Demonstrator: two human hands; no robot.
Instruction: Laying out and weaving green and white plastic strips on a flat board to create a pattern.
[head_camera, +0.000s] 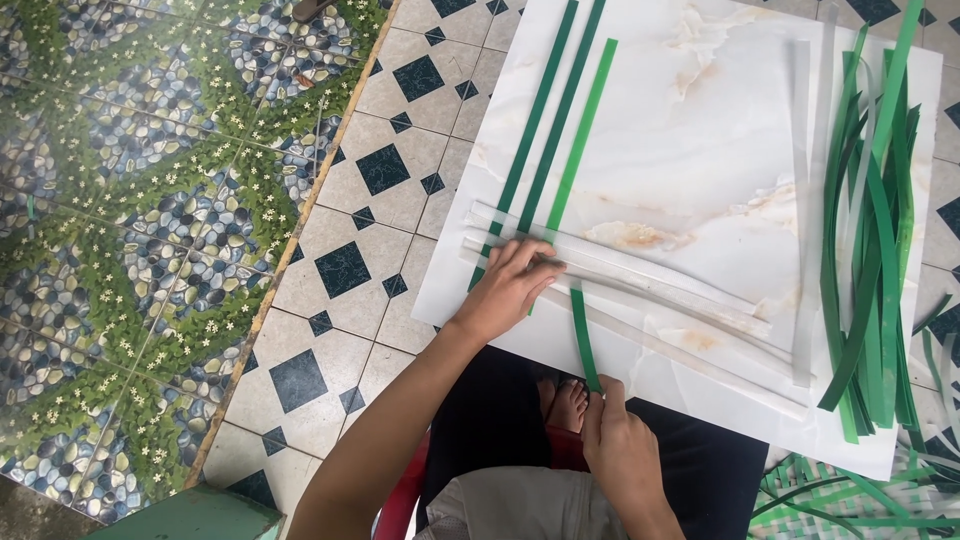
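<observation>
The left hand (505, 288) lies flat, fingers spread, pressing down on a set of white strips (640, 290) that run sideways across a marble-patterned board (700, 130). Its fingertips rest right where three green strips (560, 140) cross the white ones; it grips nothing, only holds the crossing down with an open palm.

The right hand (615, 440) sits nearer the body, at the board's near edge, with thumb and fingers pinched on the near end of one green strip (583, 340). This strip runs from the right hand up to the left hand's fingertips, passes among the white strips there, and carries on away from the body as the rightmost, lighter green band. The two darker green strips lie just beside it, on the left hand's side, and stretch away past the far edge of the board.

Well off to the right of both hands, a loose bundle of green strips (875, 240) lies along the board's edge, with a single pale strip (800, 200) just inside it. Beyond the right wrist, a corner of woven green-and-white work (850, 500) shows. The board rests on a tiled floor (380, 170) of diamond pattern; a bare foot (568, 402) shows under the board's near edge, between the two hands.
</observation>
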